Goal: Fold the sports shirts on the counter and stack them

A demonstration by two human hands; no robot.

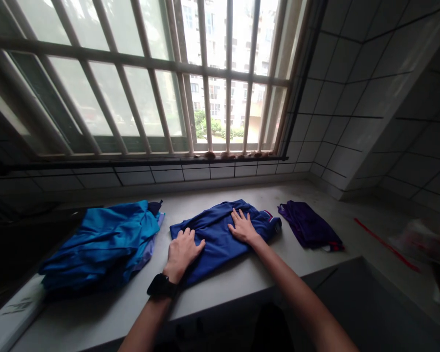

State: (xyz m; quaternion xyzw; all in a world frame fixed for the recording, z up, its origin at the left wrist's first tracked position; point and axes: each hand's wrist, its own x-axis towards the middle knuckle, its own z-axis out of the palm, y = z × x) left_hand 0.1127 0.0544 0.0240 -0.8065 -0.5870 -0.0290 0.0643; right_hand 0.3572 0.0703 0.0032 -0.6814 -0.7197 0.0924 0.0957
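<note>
A dark blue garment [216,230], partly folded, lies on the pale countertop [242,278] in front of me. Striped trim in red and white shows at its right end. My left hand [185,249], with a black watch on the wrist, rests on the garment's left part, fingers lightly bent and thumb apart. Toward its upper right part, my right hand [243,227] lies flat on the cloth with the fingers spread. Neither hand grips the fabric. Whether the garment is a shirt or something else I cannot tell.
Left of me is a heap of bright blue clothes [106,239], with a lavender piece beneath. A folded purple garment [310,225] lies to the right. Further right are a red strip [385,244] and a clear plastic bag [421,237]. A barred window [227,73] is behind the counter.
</note>
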